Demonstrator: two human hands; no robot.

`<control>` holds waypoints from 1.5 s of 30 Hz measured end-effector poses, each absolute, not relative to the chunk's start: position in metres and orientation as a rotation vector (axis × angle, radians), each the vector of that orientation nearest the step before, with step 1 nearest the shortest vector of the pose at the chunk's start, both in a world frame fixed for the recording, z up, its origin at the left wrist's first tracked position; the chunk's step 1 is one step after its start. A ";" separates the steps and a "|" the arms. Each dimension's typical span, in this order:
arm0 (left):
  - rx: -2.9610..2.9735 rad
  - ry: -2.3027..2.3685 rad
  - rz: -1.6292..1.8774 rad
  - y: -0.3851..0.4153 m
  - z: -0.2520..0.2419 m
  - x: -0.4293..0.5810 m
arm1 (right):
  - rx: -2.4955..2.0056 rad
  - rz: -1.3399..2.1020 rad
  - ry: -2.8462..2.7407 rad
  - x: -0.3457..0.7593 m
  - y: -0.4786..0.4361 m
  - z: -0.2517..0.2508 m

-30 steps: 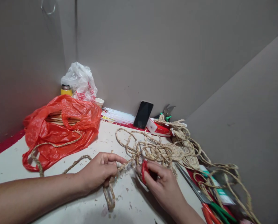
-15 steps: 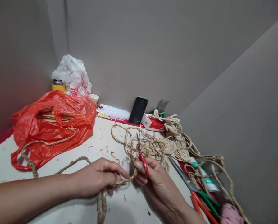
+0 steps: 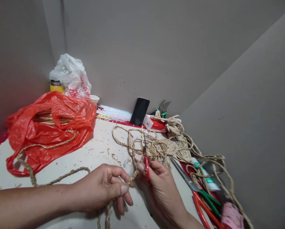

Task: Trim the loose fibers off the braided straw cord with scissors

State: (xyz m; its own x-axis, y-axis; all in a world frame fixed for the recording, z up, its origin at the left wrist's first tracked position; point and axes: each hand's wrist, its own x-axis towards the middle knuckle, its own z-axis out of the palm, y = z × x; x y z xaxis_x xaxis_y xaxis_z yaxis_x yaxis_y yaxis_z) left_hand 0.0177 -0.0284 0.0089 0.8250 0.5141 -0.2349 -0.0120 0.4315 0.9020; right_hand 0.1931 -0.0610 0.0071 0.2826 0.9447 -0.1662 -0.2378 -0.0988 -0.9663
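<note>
A braided straw rope (image 3: pixel 133 178) runs between my two hands above the white table. My left hand (image 3: pixel 111 186) pinches it between thumb and forefinger, the other fingers loosely spread, and strands hang below. My right hand (image 3: pixel 158 184) holds small red-handled scissors (image 3: pixel 146 165), blades pointing up and away, with the rope's far part at its fingertips. Behind the scissors lies a heap of coiled braided rope (image 3: pixel 163 148). More rope trails left of my left hand, over a red plastic bag (image 3: pixel 37 159) that has flat brown strips inside.
Large shears (image 3: pixel 199 203) with orange handles lie at the right beside green handles. At the back are a phone (image 3: pixel 139 111), a red box (image 3: pixel 158 124), pruners (image 3: pixel 163 109), a paper cup (image 3: pixel 94 99), a yellow jar (image 3: pixel 56 86) and a clear bag (image 3: pixel 73 76). Grey walls stand behind.
My left thumb has come onto the top of the rope, and its lower fingers have spread. The scissors have turned more upright in my right hand. The view has shifted slightly.
</note>
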 end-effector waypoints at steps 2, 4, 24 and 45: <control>1.078 0.531 0.344 -0.028 0.009 0.018 | -1.278 1.162 -0.768 0.193 -0.061 0.005; 1.046 0.561 0.355 -0.029 0.008 0.020 | -1.283 1.162 -0.780 0.193 -0.061 0.003; 0.913 0.640 0.453 -0.026 0.011 0.022 | -1.268 1.194 -0.947 0.182 -0.067 0.013; 0.787 0.661 0.642 -0.004 0.021 0.008 | -1.446 0.117 -2.353 0.217 -0.063 0.025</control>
State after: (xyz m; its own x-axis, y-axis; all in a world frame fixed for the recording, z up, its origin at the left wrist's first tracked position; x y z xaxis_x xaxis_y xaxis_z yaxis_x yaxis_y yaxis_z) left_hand 0.0078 -0.0040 0.0212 0.6250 0.7259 -0.2872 -0.2664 0.5442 0.7955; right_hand 0.2167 -0.0626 0.0247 -0.4019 0.8747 0.2708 0.8435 0.4688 -0.2622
